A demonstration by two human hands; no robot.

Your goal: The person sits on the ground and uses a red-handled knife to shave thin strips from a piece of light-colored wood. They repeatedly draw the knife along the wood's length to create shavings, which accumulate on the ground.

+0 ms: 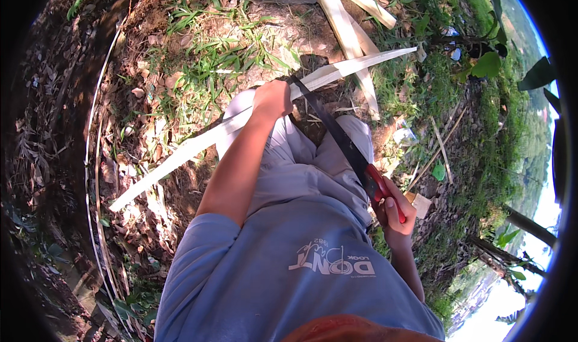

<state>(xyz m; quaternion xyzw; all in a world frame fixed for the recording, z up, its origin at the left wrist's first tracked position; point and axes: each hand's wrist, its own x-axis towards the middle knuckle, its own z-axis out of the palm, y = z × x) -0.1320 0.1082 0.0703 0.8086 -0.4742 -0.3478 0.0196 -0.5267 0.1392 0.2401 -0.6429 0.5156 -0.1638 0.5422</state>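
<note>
My left hand [274, 99] is closed around a long pale strip of wood [165, 169], which lies slantwise over my knees and tapers at its far right end. In my right hand [395, 211], at my right hip, is the red handle of a handsaw [335, 129]. Its dark, narrow blade slants up and left between my knees. The blade's tip end meets the wood just right of my left hand. Whether the teeth have cut into the wood is too small to tell.
More pale wooden strips [337, 23] lie crossed on the ground ahead. Grass [217, 71] and dry leaves surround my legs. A long thin bent strip [90, 143] runs along the left. To the right are thin sticks [442, 149], a small wooden block [419, 206] and a green slope.
</note>
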